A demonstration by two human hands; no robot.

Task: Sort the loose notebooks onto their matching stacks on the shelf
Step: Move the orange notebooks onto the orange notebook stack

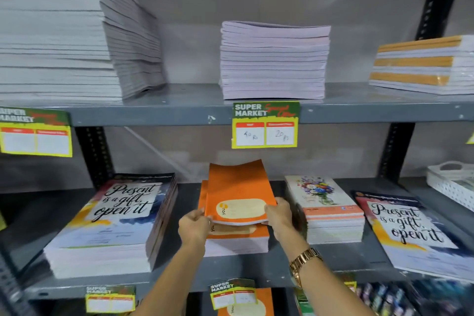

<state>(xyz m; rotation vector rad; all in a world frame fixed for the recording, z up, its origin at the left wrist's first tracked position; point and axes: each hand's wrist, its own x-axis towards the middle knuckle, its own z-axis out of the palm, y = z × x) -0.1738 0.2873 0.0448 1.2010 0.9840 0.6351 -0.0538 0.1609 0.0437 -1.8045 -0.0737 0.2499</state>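
- A white basket (447, 185) sits at the far right of the shelf (179, 277), well to the right of the orange stack (237, 240); its contents are too blurred to tell.
- Both forearms reach up from below toward the orange stack; the right wrist wears a gold watch (305, 260).
- The left hand (193, 226) pinches the near left corner of an orange notebook (237, 191), fingers closed on it; the right hand (279, 215) grips its near right corner.
- The orange notebook is held just above the orange stack, far edge tilted upward, long axis running away from the person, label end nearest.
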